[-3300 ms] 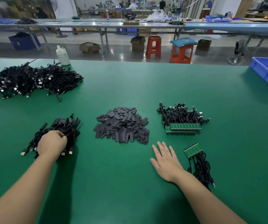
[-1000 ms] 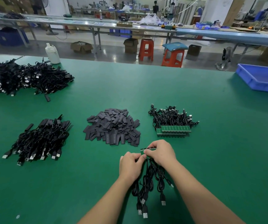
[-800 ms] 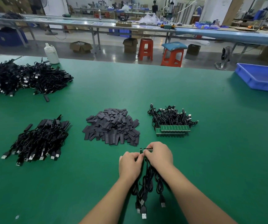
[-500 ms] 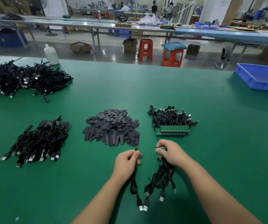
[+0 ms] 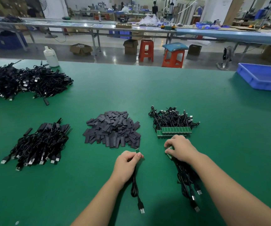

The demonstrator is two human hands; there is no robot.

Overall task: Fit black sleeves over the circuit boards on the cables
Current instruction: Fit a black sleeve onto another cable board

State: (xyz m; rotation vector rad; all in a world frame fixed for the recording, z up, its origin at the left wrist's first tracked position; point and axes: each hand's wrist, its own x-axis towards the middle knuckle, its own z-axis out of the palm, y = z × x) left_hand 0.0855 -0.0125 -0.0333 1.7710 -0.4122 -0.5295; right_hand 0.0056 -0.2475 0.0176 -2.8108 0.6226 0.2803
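Observation:
My left hand [image 5: 126, 166] pinches one black cable [image 5: 135, 192] just below its small green circuit board [image 5: 137, 150], which points at the near edge of the pile of black sleeves [image 5: 112, 128]. My right hand [image 5: 179, 148] grips the board end of a small bundle of cables [image 5: 188, 183] trailing toward me on the green table [image 5: 147, 92]. A second bundle with a neat row of green boards [image 5: 174, 130] lies just beyond my right hand.
A heap of sleeved cables [image 5: 40, 144] lies at the left, and a large tangle of cables [image 5: 22, 82] sits at the far left by a white bottle [image 5: 50, 57]. A blue bin [image 5: 263, 76] stands at the far right. Stools and workbenches lie beyond the table.
My hands have drawn apart: the left pulled one cable out of the bundle and moved left toward the sleeve pile, while the right carried the remaining bundle to the right.

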